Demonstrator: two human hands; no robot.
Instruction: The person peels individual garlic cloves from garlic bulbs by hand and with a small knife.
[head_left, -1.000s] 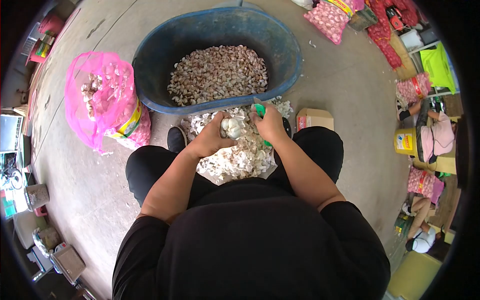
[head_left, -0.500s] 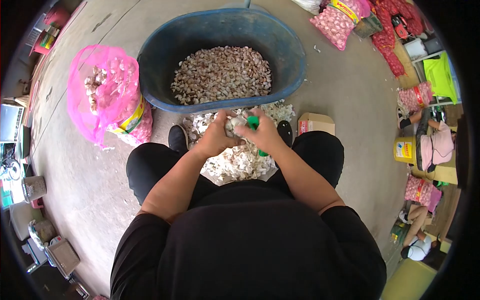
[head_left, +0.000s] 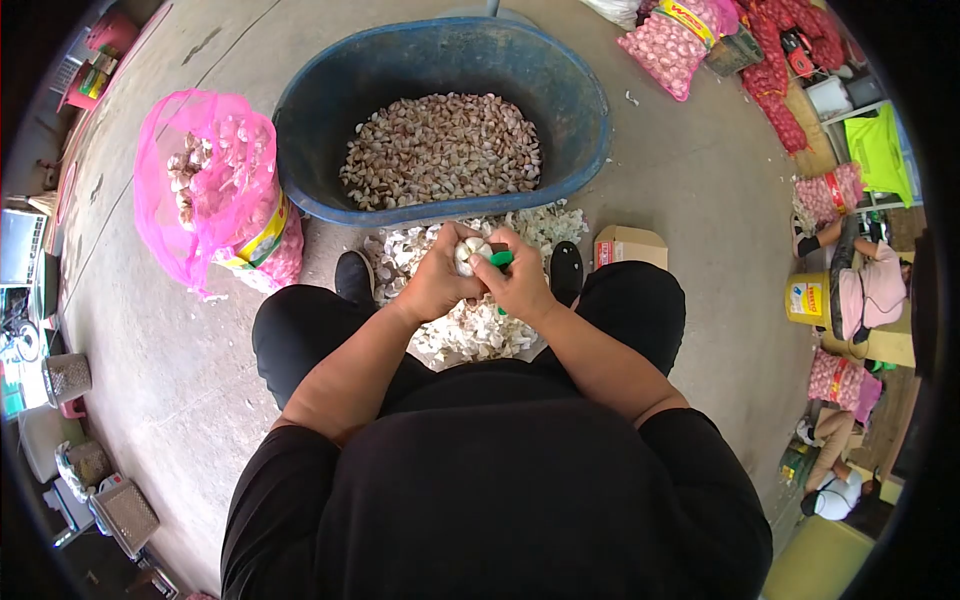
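A white garlic bulb [head_left: 466, 262] is gripped in my left hand [head_left: 437, 284], whose fingers wrap round it from the left. My right hand [head_left: 521, 283] is closed on a green-handled tool [head_left: 502, 259]; its working end is hidden by the fingers and the bulb. The right thumb presses against the bulb, so both hands meet at it. Beneath them, papery garlic skins [head_left: 478, 332] lie heaped on the floor between my shoes. Just beyond the hands stands a large blue tub [head_left: 440, 212], with many loose garlic cloves [head_left: 445, 150] in its bottom.
A pink mesh sack [head_left: 262, 235] of garlic bulbs stands open left of the tub. To the right of my right shoe [head_left: 566, 266] sits a cardboard box [head_left: 632, 247]. More garlic sacks [head_left: 668, 52] lie at the upper right. Two people sit at the far right, near a yellow bucket [head_left: 806, 298].
My hands have come closer together round the garlic bulb, and the right thumb now rests on it. The green handle has turned and dropped slightly. More of the bulb's white surface shows.
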